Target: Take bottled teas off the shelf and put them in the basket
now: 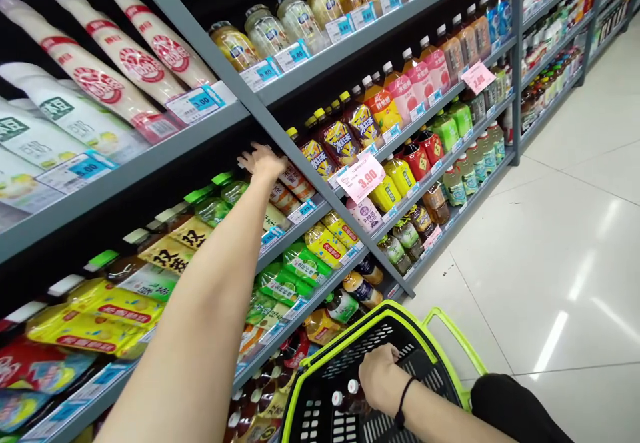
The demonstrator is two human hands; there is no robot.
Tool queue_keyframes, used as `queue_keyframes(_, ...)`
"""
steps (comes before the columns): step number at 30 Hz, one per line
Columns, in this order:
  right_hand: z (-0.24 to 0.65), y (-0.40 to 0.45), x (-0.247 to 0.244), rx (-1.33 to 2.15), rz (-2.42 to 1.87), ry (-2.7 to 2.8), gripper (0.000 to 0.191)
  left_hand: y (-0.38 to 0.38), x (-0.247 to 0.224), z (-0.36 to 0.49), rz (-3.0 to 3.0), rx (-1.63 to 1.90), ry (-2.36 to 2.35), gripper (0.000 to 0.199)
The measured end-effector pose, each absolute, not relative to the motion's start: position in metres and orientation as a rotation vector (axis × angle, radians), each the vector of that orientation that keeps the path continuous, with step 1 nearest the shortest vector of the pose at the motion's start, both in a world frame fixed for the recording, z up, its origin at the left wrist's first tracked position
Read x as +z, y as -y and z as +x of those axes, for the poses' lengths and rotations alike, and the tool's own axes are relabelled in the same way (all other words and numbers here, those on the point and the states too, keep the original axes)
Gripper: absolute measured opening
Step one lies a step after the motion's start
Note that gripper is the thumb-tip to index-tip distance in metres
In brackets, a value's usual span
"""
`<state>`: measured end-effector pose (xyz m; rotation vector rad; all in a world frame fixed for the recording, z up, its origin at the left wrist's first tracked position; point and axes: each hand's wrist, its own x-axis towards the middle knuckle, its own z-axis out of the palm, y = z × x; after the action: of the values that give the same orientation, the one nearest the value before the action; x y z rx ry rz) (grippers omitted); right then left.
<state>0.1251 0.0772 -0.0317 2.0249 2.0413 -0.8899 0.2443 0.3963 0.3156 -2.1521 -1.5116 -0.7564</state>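
Left hand point(263, 161) at 10 o'clock, fingers spread, by orange-labelled bottles point(297, 182) on shelf point(295, 225), at its 4 o'clock. Right hand point(380, 375) at 5 o'clock, over green-rimmed basket point(367, 344), fingers curled; can't tell if grip pinches anything. White-capped bottles point(356, 403) in basket, at its 8 o'clock.

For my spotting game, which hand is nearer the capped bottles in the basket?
Right. The right hand is just beside those capped bottles; the left hand is away by shelved drinks.
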Motion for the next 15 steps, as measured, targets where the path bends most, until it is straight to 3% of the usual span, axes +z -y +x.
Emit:
queue_keyframes(7, 0.132, -0.078, -0.031, -0.966, 2.055, -1.992, 0.043, -0.391, 0.303, 0.253, -2.117, -0.727, 1.467, 0.089)
queue_keyframes(13, 0.135, -0.077, -0.035, -0.989, 2.070, -2.020, 0.044, -0.360, 0.311, 0.235, -2.189, -0.754, 1.412, 0.099)
queue_keyframes(15, 0.136, -0.076, -0.035, -0.992, 2.084, -2.036, 0.045, -0.348, 0.312, 0.226, -2.248, -0.759, 1.396, 0.085)
